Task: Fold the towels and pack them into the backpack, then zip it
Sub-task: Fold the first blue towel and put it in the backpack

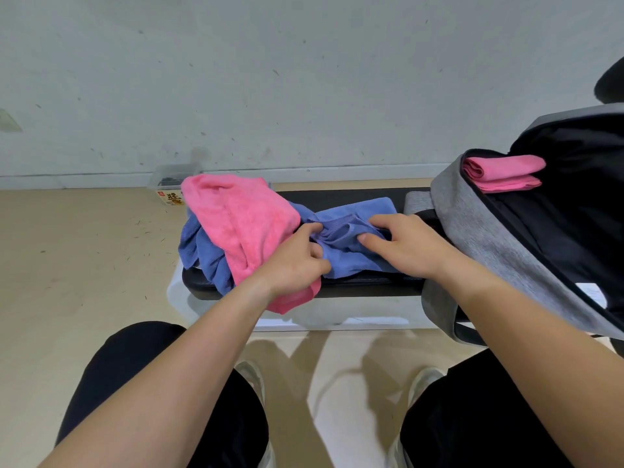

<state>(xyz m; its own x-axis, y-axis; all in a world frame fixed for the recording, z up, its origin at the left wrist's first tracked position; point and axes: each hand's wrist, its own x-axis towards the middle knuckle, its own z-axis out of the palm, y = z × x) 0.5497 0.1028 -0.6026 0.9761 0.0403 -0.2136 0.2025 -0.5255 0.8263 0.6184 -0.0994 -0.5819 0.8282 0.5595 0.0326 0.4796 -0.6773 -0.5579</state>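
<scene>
On the table (337,195) at twelve o'clock, left hand (297,256) and right hand (407,246) pinch the crumpled blue towel (351,261), seemingly to spread it.

Printed matter in view. One label (170,197) stands on the front of a clear plastic box (175,177), which sits on the floor (84,248) behind the desk (337,194). The label has a cream ground, a small red square mark at its upper left and large dark characters, apparently Chinese, too blurred to read. A white tag (589,292) inside the backpack (489,238) bears faint lines, also illegible.
</scene>
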